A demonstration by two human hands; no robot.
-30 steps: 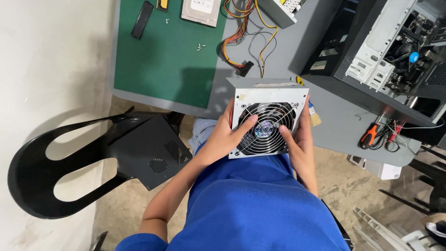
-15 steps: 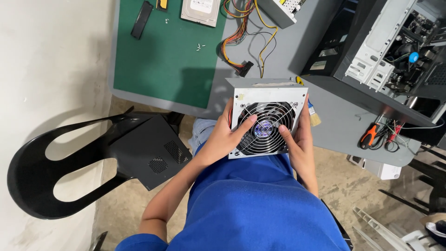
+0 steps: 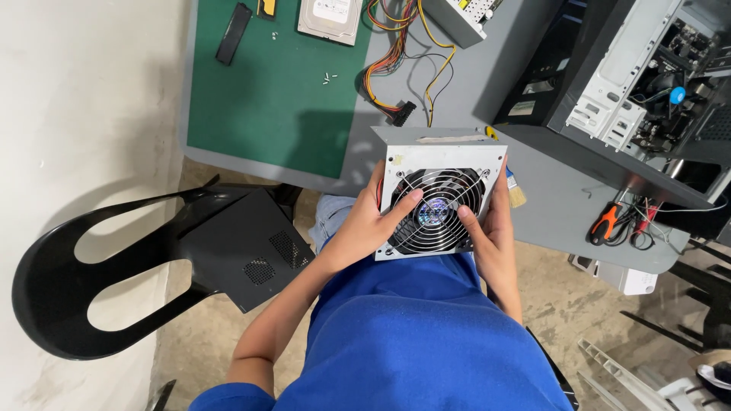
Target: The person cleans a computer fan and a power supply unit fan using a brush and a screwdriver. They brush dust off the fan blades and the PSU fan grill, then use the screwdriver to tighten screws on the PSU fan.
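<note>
Currently both hands grip the silver metal power supply box with round wire fan grille [image 3: 440, 194], held over the lap at the grey table edge [image 3: 548, 205]. Left hand [image 3: 369, 224] fingers wrapped around its side, thumb on grille; right hand [image 3: 491, 228] likewise. Looks like inspection; any turn needs a firm two-sided grip.

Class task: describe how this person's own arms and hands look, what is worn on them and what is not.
Both hands, the left hand and the right hand, are bare: no gloves, and no rings or watch that I can make out. The forearms are uncovered. A bright blue short sleeve covers the left upper arm, matching the blue shirt.
</note>
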